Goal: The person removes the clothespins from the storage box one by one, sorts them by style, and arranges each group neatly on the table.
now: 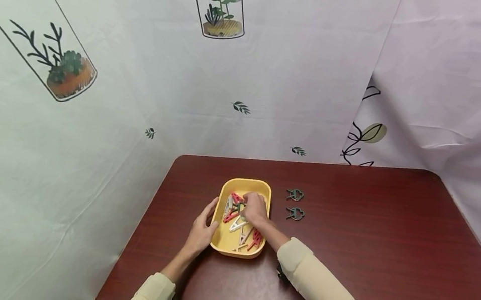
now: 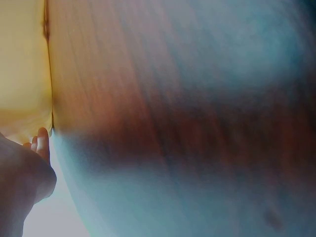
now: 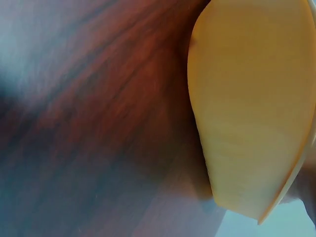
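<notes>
Left hand point(image 1: 202, 227) outstretched against yellow tray point(image 1: 223, 241), right hand point(image 1: 255, 208) inside above red and white clips point(image 1: 256, 238), grip unclear

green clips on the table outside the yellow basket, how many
2: both right of the yellow basket, the far clip and the near clip. Some green also shows inside, beside the right hand, which may hide more.

We could not see where the fingers of the right hand point(image 1: 255, 209) ended among the clips point(image 1: 255, 238), nor tell whether they pinched one. In the left wrist view the tabletop point(image 2: 197, 123) was blurred; both wrist views cut off the yellow tray point(image 3: 252, 98), leaving us only part.
</notes>
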The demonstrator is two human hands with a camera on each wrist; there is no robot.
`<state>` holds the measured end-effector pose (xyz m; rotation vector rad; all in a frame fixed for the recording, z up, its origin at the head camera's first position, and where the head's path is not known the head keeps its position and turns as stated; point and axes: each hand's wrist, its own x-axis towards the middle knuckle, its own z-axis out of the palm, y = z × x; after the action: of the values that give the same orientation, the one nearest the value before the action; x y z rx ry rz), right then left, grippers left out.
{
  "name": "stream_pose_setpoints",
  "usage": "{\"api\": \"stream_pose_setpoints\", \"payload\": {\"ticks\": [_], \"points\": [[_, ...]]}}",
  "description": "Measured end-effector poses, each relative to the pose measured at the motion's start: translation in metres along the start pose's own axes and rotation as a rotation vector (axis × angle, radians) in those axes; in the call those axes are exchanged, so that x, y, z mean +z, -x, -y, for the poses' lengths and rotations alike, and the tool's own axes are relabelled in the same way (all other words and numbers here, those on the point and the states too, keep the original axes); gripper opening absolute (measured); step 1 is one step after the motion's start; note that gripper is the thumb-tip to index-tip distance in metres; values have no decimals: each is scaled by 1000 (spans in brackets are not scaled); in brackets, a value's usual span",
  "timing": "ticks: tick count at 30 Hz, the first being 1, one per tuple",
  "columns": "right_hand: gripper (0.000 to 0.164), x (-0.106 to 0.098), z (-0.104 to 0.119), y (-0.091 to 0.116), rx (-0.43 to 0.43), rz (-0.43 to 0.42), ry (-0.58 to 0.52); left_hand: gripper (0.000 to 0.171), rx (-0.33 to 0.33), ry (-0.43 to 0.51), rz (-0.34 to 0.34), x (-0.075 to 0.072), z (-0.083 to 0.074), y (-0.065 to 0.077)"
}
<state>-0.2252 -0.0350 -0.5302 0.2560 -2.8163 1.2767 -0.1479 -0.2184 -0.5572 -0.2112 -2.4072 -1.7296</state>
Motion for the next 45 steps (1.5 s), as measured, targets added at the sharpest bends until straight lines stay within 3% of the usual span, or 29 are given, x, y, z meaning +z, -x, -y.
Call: {"api": "stream_pose_setpoints", "payload": {"ticks": [6,16,31,37,40,45], "points": [[33,-3,0,0,-40,54,65,73,7,19,8,-2,4,0],[20,1,-2,-1,-81,16,90,72,34,33,17,-1,7,-1],[16,-1,-2,-2,-86,42,50,74,1,40,14,-2,4,-1],[15,-2,-1,-1,-40,41,-53,73,-1,55,10,-1,3,-1],[16,-4,0,-1,-13,54,-106,72,6,58,7,0,-1,0],[18,-6,0,-2,42,88,-151,70,14,64,18,-1,-24,4]]}}
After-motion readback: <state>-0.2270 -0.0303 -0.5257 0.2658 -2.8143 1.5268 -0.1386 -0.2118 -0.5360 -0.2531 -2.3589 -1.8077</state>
